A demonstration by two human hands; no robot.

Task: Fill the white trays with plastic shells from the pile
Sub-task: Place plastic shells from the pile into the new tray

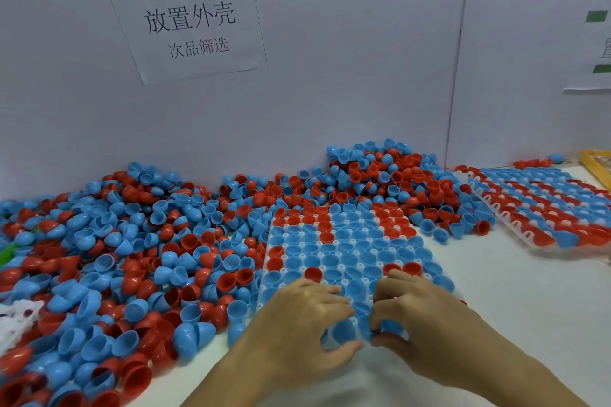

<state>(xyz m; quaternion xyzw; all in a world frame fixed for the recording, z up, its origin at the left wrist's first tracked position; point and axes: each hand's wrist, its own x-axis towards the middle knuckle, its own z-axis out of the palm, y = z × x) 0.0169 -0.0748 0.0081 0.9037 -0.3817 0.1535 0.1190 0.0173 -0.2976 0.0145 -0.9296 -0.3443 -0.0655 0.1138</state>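
Head view. White tray lies flat on the white table, centre, its far edge butting against the pile of shells. Nearly every socket visible holds a shell, open side up; mostly blue, with short red runs at the far corners and left edge.

Both hands work the near edge of the tray. Left hand: fingers curled down onto the blue shells, thumb tucked under toward the tray's near rim. Right hand: fingers bent, tips pinching a blue shell in the nearest row, thumb below it. The two sets of fingertips are almost touching.

Shells: glossy thin-walled plastic, half-egg cups, smooth. Tray: moulded white grid, round sockets with small holes between.

Second filled tray at right, well apart.
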